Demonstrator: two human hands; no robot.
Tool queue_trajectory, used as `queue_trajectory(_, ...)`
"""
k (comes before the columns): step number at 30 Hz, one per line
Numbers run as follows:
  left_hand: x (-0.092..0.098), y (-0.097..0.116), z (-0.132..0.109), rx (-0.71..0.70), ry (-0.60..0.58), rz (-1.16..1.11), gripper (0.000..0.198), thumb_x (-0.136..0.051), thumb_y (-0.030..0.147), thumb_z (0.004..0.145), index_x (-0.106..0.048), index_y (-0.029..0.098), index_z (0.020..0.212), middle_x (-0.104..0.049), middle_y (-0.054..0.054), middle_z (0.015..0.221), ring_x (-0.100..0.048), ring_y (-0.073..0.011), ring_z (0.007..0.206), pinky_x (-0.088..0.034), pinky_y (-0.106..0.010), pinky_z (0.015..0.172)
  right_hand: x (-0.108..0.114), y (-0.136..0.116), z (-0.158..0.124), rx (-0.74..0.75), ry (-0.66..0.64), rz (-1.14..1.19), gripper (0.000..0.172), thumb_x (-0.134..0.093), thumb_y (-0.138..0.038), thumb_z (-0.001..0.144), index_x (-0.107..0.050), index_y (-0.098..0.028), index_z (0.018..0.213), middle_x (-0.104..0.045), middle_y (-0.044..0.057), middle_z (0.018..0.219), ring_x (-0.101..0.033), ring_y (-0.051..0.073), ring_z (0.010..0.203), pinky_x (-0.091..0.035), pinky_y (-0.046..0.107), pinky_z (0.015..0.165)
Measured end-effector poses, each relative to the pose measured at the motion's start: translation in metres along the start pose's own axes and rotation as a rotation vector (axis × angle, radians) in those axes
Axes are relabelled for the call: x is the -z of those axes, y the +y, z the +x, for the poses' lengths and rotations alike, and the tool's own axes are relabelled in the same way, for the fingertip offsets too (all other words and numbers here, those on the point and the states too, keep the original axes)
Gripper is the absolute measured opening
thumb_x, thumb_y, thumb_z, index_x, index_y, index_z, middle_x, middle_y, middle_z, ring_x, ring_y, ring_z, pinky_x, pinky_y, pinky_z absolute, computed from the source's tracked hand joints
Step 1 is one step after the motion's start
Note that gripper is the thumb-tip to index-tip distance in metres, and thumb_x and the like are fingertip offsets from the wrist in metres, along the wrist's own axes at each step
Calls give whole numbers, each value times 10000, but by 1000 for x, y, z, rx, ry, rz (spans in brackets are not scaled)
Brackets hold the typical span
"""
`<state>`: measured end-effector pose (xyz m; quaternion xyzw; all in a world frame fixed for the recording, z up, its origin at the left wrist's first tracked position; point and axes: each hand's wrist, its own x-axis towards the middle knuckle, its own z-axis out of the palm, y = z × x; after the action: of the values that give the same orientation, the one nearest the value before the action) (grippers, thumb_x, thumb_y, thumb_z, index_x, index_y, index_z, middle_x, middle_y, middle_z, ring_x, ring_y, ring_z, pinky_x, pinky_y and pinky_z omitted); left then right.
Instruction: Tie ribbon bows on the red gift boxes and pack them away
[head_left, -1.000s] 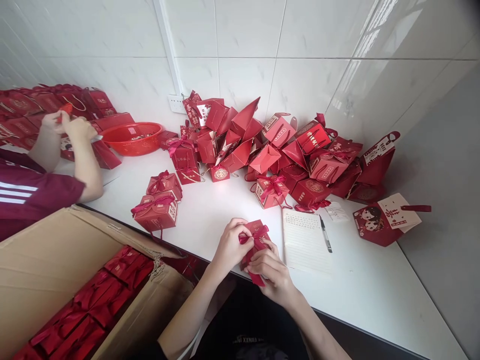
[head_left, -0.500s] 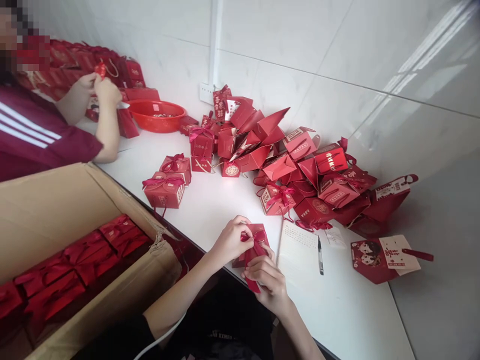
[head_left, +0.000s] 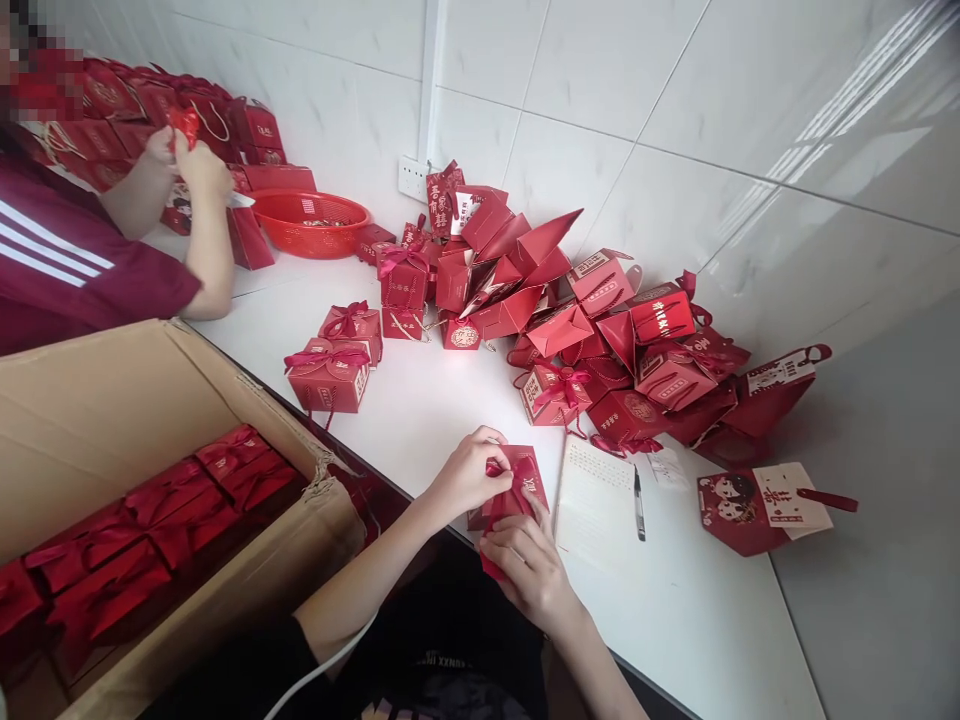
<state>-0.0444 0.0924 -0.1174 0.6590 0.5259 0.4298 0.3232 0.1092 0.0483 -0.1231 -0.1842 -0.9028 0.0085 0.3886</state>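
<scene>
Red box (ribbon atop) beneath left grip, right grip.

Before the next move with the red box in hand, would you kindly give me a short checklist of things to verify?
1. Left hand on the ribbon: ok, pinching it over the red box.
2. Right hand on the ribbon: ok, fingers at its lower part.
3. Knot secure: cannot tell, the fingers cover much of it.
4. Pen away from both hands: ok, by the right edge of the notebook.
5. Carton open: ok, ribboned boxes show inside.
</scene>
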Motion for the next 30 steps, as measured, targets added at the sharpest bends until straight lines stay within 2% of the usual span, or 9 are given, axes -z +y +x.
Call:
queue_trajectory(7, 4, 2, 4, 22, -36, -30, 76, -608, 174, 697, -625, 200, 628, -562, -53, 1035, -602, -185, 919, -473, -324, 847, -10, -3, -17, 35, 141, -145, 174, -536, -55, 830, -630, -170, 920, -693, 16, 741, -541, 136, 621, -348, 342, 690)
queue_trajectory(11, 4, 0, 7, 38, -49, -42, 69, -611, 180, 692, -629, 196, 627, -563, -47, 1038, -615, -174, 875, -480, -314, 827, -24, 1, -24, 13, 125, -126, 181, -489, -70, 868, -634, -159, 931, -680, 16, 731, -546, 132, 640, -326, 320, 649)
queue_trajectory(17, 6, -5, 11, 43, -112, -77, 53, -618, 220, 703, -630, 189, 661, -551, -50, 1068, -594, -192, 956, -452, -326, 889, -41, 5, -25, -75, 166, -175, 179, -494, -90, 879, -636, -166, 956, -665, 12, 738, -540, 124, 644, -306, 302, 615)
queue_trajectory(20, 9, -5, 13, 34, -128, -88, 56, -621, 231, 708, -631, 190, 672, -550, -56, 1080, -584, -203, 993, -432, -342, 932, -36, -1, -22, -86, 91, -161, 128, -549, -98, 850, -630, -156, 931, -656, 7, 721, -531, 122, 632, -312, 300, 603)
queue_trajectory(22, 12, -5, 12, 9, -134, -106, 71, -628, 265, 718, -636, 196, 703, -557, -61, 1089, -564, -215, 1048, -405, -356, 973, -22, -6, -20, -45, 31, -88, 101, -563, -176, 853, -621, -142, 928, -653, 26, 732, -523, 135, 633, -335, 303, 601)
queue_trajectory(24, 14, -5, 8, -27, -104, -136, 118, -630, 302, 727, -637, 204, 792, -558, -67, 1122, -525, -223, 1121, -373, -364, 1012, -3, -6, -17, -27, 54, 19, 164, -500, -262, 884, -609, -141, 909, -637, 43, 727, -511, 147, 627, -361, 308, 600)
queue_trajectory(26, 15, -5, 2, -34, -6, -149, 202, -598, 327, 757, -607, 213, 924, -546, -68, 1164, -493, -217, 1164, -360, -369, 1023, 15, 2, -11, -142, 195, 84, 221, -405, -269, 912, -585, -165, 838, -597, 37, 689, -508, 151, 625, -379, 304, 598)
queue_trajectory(28, 14, -4, -4, 21, 144, -104, 222, -539, 348, 796, -560, 211, 969, -556, -67, 1121, -507, -209, 1123, -384, -380, 989, 28, 17, -1, -475, 311, 76, 270, -361, -270, 925, -539, -188, 739, -553, 22, 652, -514, 152, 624, -388, 288, 585)
queue_trajectory(30, 11, -2, -10, 106, 268, -15, 204, -495, 382, 814, -533, 202, 904, -571, -61, 995, -540, -210, 1015, -423, -383, 916, 33, 37, 13, -823, 227, 49, 315, -376, -380, 917, -525, -193, 712, -556, 20, 649, -519, 160, 614, -383, 282, 568)
